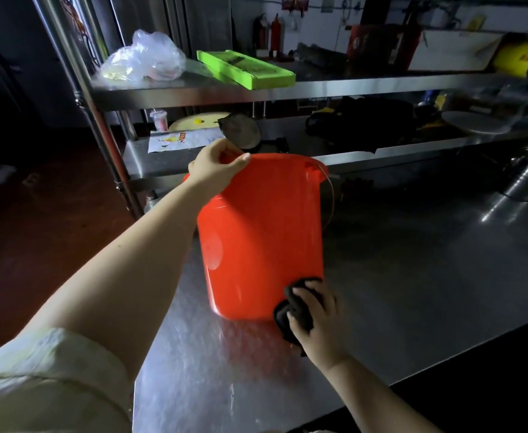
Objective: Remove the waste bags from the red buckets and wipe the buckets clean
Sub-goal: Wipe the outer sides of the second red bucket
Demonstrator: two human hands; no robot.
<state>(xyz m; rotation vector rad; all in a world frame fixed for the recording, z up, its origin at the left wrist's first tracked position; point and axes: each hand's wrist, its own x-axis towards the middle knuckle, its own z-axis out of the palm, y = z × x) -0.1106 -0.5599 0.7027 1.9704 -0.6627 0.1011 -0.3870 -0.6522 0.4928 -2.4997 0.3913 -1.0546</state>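
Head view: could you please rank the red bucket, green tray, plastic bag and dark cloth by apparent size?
1. red bucket, largest.
2. green tray and plastic bag: alike, both farther off, unranked.
3. dark cloth, smallest, partly covered by the right hand.

- The bucket point(262, 232) is plain bright red-orange.
- The cloth point(294, 310) is black.
- The table point(412, 276) is brushed silver steel.
- A tray point(245, 68) on the shelf point(350, 85) is lime green.
- The sleeve point(47, 379) is pale cream.
- A plastic bag point(145, 57) is clear with a whitish sheen.
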